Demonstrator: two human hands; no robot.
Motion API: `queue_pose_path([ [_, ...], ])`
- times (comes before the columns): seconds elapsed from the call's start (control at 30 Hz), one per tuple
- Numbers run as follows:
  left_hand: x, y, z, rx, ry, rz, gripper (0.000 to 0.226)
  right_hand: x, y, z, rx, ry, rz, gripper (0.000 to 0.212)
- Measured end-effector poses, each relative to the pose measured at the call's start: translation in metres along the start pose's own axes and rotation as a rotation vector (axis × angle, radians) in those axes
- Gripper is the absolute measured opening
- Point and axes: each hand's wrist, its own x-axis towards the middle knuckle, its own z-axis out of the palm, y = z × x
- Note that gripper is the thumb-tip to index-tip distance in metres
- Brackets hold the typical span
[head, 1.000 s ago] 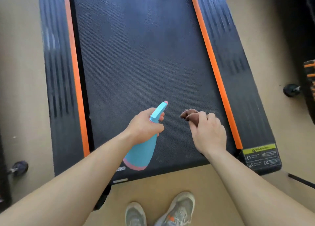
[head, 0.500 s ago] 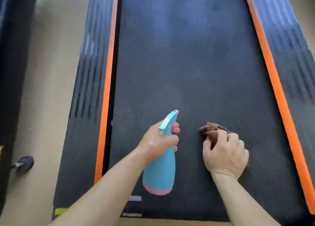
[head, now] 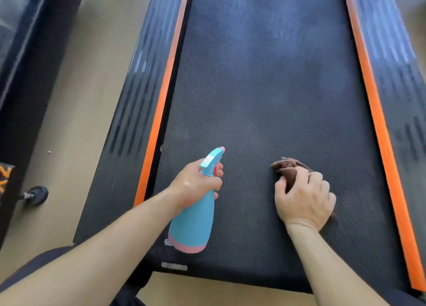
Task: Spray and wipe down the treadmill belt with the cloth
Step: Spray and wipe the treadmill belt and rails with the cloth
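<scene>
Right, your left hand (head: pixel 196 183) grips the neck of the turquoise plastic spray bottle with pink base (head: pixel 192 222), nozzle aimed up the belt. Your right hand (head: pixel 304 197) clutches the bunched brown cloth (head: pixel 288 168), pressing it onto the dark textured treadmill belt (head: pixel 260 86). Orange side strips (head: pixel 161 102) run beyond.

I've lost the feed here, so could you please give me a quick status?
Left hand grips spray bottle over belt. Right hand holds cloth on belt. Belt ahead bare.
</scene>
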Motion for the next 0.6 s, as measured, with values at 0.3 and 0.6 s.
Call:
queue_pose_path([
  [0.3,0.005,-0.007,-0.009,0.118,0.101,0.001,0.012,0.001,-0.002,-0.001,-0.040,-0.011,-0.038,0.037],
  [0.6,0.012,0.011,-0.028,0.044,0.046,0.080,0.036,0.050,-0.042,0.007,-0.056,-0.147,-0.262,0.036],
])
